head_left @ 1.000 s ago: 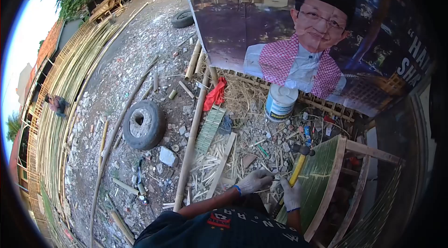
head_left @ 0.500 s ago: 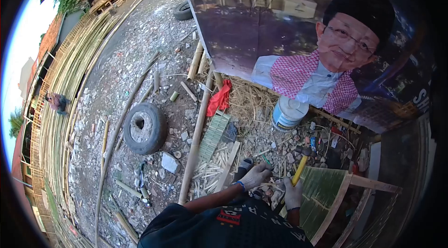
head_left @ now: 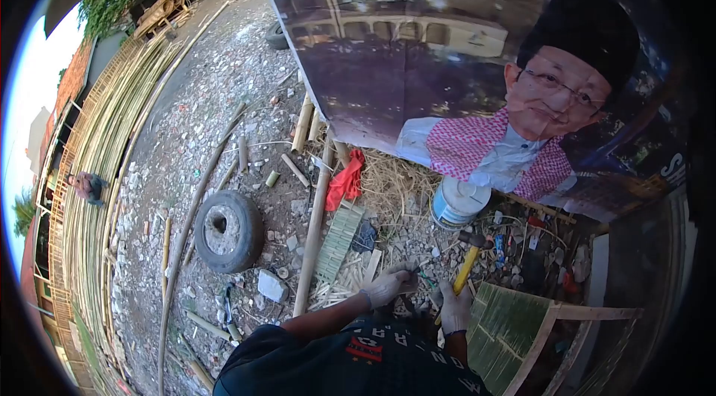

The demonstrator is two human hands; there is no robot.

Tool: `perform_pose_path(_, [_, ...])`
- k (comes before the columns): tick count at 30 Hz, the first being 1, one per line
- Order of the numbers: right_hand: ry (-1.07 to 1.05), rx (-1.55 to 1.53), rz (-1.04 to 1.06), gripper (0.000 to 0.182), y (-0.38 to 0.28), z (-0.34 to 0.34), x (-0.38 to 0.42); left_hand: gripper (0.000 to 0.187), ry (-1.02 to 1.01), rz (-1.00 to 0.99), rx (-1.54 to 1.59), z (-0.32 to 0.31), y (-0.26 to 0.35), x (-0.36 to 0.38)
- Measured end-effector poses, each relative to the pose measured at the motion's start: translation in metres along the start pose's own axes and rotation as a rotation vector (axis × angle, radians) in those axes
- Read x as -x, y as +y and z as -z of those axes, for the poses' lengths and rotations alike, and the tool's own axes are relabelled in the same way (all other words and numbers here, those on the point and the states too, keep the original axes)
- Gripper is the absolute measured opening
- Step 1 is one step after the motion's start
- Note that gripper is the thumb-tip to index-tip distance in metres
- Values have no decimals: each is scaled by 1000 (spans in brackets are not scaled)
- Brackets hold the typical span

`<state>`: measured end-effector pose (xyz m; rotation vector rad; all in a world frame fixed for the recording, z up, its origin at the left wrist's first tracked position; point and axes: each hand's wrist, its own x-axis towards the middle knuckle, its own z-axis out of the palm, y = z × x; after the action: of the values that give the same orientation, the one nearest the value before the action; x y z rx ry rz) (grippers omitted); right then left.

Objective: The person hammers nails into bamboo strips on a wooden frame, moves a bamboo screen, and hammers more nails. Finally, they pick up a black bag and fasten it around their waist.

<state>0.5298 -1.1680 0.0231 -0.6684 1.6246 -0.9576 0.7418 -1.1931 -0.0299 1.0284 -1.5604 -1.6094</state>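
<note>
A white glove covers my right hand, which is wrapped round the yellow handle of a hammer; the dark hammer head points up and away. My left hand, also gloved, reaches out to the left of it over the rubble, with its fingers bent; what they hold, if anything, is too small to tell. Just right of my right hand stands a frame with a green bamboo panel. Beyond my left hand lie pale bamboo strips and a woven green slat piece.
A tyre filled with concrete and a white block lie on the left. A paint bucket stands ahead under a large banner. A long pole crosses the ground. Far left, a person is by stacked bamboo.
My left hand has shifted slightly left and nearer to me. The hammer in my right hand has moved a little left. The camera view has shifted slightly.
</note>
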Motion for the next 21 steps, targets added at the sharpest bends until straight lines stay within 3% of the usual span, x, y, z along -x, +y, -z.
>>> perform_pose_path(1, [20, 30, 31, 25, -1, 3, 2, 40, -67, -147, -427, -1, 32, -3])
perform_pose_path(2, [51, 51, 65, 25, 1, 3, 0, 35, -54, 511, 260, -14, 68, -14])
perform_pose_path(5, [195, 96, 151, 27, 14, 10, 0, 32, -168, -565, -822, -47, 85, -37])
perform_pose_path(7, [244, 72, 122, 28, 30, 18, 0, 24, -26, -104, -638, -85, 75, -42])
perform_pose_path(9, [245, 225, 122, 29, 22, 32, 8, 22, -77, -2, -457, -91, 86, -55])
perform_pose_path(11, [226, 231, 81, 35, 26, 50, 16, 20, -186, -156, -776, -72, 46, -68])
perform_pose_path(13, [289, 290, 99, 38, 54, 84, 41, 16, 54, 162, -234, -57, 49, -53])
perform_pose_path(15, [343, 473, 260, 37, 72, 104, 53, 17, -81, 398, -218, -3, 13, -25])
perform_pose_path(17, [354, 421, 138, 33, 93, 117, 74, 18, -112, 699, -164, 49, -15, 2])
perform_pose_path(19, [315, 426, -29, 33, 120, 128, 97, 20, -164, 799, -281, 100, -46, 43])
perform_pose_path(21, [384, 422, -79, 34, 158, 129, 126, 21, -367, 799, -484, 142, -64, 71])
